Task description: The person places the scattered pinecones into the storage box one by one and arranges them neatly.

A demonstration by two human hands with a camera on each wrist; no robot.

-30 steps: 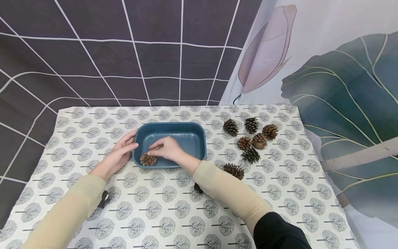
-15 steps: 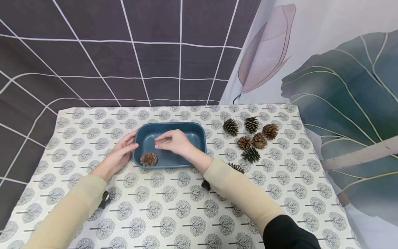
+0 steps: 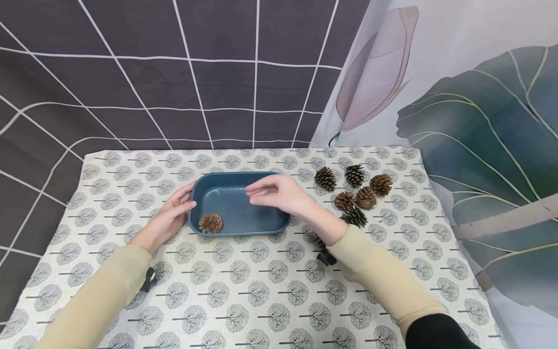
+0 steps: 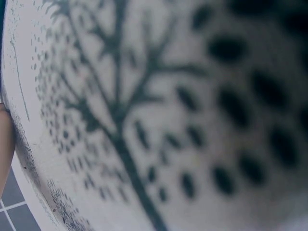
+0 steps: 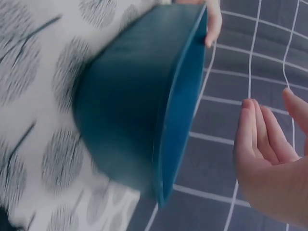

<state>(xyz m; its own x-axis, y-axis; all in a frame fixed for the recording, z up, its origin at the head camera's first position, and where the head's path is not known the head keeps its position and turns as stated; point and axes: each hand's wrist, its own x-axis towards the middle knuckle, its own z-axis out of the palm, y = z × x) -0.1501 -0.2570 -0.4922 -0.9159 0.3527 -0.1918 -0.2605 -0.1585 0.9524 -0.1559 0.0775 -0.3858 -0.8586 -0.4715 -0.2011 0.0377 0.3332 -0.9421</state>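
A blue rectangular box [image 3: 240, 230] stands on the table with one brown pine cone [image 3: 210, 223] in its near left corner. My left hand [image 3: 167, 215] holds the box's left end, thumb at the rim and fingers along the outside. Over the right end of the box is my right hand [image 3: 283, 194], with nothing in it. Its fingers [image 5: 246, 130] are fairly straight and the thumb stands apart from them in the right wrist view. In the left wrist view only blurred cloth and a sliver of skin [image 4: 6, 139] show.
Several more pine cones [image 3: 365, 198] lie in a loose group right of the box. Another, mostly hidden, sits behind the right wrist. The tree-print tablecloth [image 3: 244, 310] covers the table, which backs onto a dark gridded curtain [image 3: 222, 87].
My right hand has let go of the pine cone, leaving it in the box, then lifted and moved right across the box. The left hand has stayed at the box's left end.
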